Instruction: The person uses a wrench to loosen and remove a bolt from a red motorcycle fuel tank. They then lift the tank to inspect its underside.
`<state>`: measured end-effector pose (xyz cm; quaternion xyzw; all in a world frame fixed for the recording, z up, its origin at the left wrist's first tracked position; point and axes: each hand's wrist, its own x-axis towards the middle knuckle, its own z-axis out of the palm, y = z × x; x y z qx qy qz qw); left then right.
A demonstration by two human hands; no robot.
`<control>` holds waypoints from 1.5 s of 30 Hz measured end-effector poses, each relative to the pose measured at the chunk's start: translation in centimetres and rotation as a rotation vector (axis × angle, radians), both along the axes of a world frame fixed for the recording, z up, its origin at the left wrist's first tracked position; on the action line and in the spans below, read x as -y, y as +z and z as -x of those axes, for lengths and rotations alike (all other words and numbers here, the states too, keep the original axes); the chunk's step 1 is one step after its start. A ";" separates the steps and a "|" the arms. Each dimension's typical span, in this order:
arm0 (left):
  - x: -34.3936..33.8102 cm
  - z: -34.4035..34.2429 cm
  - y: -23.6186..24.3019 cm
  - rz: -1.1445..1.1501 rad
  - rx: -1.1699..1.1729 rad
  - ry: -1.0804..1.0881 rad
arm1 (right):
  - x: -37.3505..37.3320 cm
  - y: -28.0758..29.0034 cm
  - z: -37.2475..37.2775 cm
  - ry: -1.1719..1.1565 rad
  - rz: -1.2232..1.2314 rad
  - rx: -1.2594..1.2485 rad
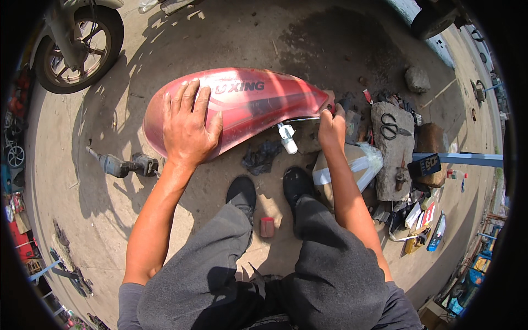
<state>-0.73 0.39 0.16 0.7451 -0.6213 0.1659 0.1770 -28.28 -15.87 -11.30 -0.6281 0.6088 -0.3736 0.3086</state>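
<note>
Sunny ground [104, 225] lies around the red tank [264, 110], seemingly being steadied, left hand [190, 129] spread flat on it, right hand [333, 132] gripping its thin end, so any move likely needs both

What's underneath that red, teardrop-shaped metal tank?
A white cylindrical fitting shows past the near edge of the red metal tank. The tank's body covers everything further underneath, so I can't see that.
</note>
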 end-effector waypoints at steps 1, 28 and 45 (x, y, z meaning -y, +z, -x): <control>0.0 0.0 0.0 0.000 0.000 -0.001 | 0.0 0.0 0.0 0.001 -0.015 -0.012; -0.1 0.0 0.0 -0.024 0.001 0.014 | -0.7 -1.4 -1.2 -0.117 0.092 0.080; 0.0 0.0 0.0 -0.018 0.005 0.009 | 0.4 -2.1 -0.1 0.042 0.070 0.315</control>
